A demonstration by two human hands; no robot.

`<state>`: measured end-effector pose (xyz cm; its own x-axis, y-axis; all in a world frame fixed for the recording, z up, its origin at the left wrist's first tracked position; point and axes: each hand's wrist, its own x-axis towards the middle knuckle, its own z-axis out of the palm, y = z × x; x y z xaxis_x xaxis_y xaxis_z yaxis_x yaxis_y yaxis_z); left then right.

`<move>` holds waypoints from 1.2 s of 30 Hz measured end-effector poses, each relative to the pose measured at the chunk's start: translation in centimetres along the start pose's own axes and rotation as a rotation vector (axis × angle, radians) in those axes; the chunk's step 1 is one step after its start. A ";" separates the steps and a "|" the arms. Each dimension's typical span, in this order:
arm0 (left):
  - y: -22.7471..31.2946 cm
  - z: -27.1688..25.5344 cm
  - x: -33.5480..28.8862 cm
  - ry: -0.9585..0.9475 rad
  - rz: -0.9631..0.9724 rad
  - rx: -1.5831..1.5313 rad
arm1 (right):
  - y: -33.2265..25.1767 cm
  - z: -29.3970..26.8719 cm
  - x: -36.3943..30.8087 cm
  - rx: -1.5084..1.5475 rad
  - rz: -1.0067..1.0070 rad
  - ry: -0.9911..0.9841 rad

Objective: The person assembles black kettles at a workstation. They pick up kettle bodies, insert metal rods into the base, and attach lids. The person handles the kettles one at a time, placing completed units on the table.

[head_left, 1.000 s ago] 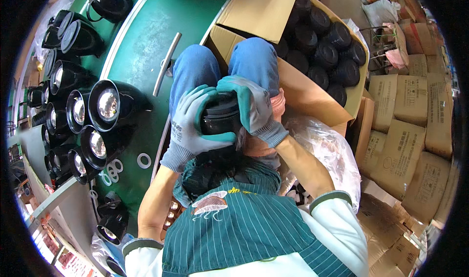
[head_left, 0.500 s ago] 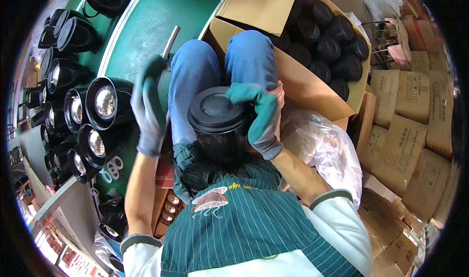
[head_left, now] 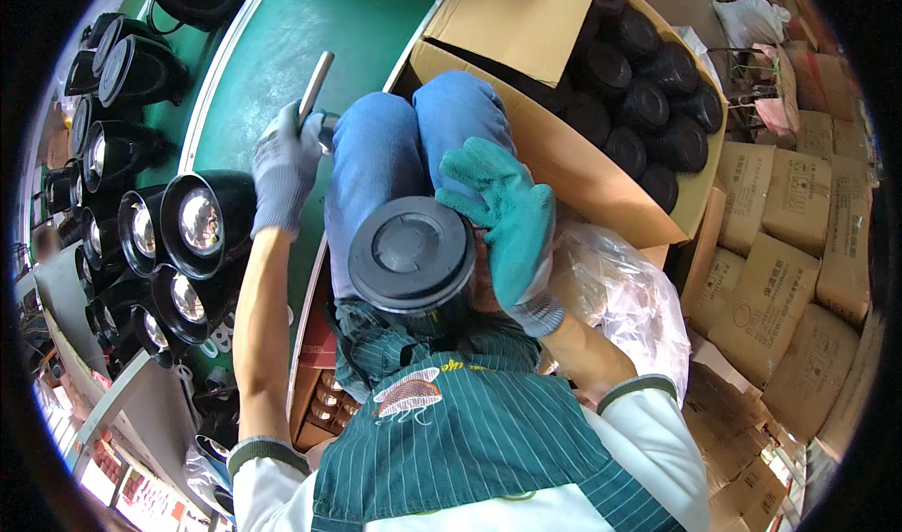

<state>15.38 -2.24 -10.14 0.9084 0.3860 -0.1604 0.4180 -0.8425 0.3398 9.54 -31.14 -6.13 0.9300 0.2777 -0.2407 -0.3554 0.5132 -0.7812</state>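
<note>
My left hand (head_left: 285, 168), in a grey and dark green work glove, is closed around a bare metal rod (head_left: 316, 89) above the edge of the green bench. A shiny rounded part shows beside those fingers; whether it joins the rod is unclear. In my lap stands a black cylindrical container with a round, ridged lid (head_left: 412, 253), tilted slightly toward me. My right hand (head_left: 507, 217), gloved in green and grey, is open at the container's right side, palm showing and fingers apart. Its fingertips are close to the lid's rim; contact cannot be made out.
Black kettle-like vessels with mirror-bright insides (head_left: 199, 220) crowd the green bench (head_left: 258, 81) at left. An open carton (head_left: 573, 156) of black lidded containers (head_left: 644, 103) stands at right. Clear plastic (head_left: 615, 288) lies beside my right forearm, before stacked cartons (head_left: 775, 269).
My right hand has turned from bent over the lid to spread open beside it. The left hand, blurred earlier, now shows clearly around the rod. The lid faces up more.
</note>
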 end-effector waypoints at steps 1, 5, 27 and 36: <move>0.8 -2.1 -0.7 0.020 0.038 -0.108 | 0.1 -0.9 0.7 0.124 0.029 -0.045; 3.3 -9.7 -4.6 -0.239 0.305 -0.700 | -1.4 -0.4 4.7 0.065 0.100 -0.164; 12.9 -11.7 -19.8 -0.260 0.298 0.052 | 3.4 -0.6 8.2 0.007 0.393 -0.486; 6.5 -10.8 -16.7 -0.377 0.296 -0.561 | 1.6 -4.0 3.7 0.309 0.281 -0.555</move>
<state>2.93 -10.11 4.79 0.9627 -0.0686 -0.2617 0.1863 -0.5332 0.8252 12.79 -32.51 -10.53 0.6427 0.7659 -0.0156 -0.6630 0.5459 -0.5123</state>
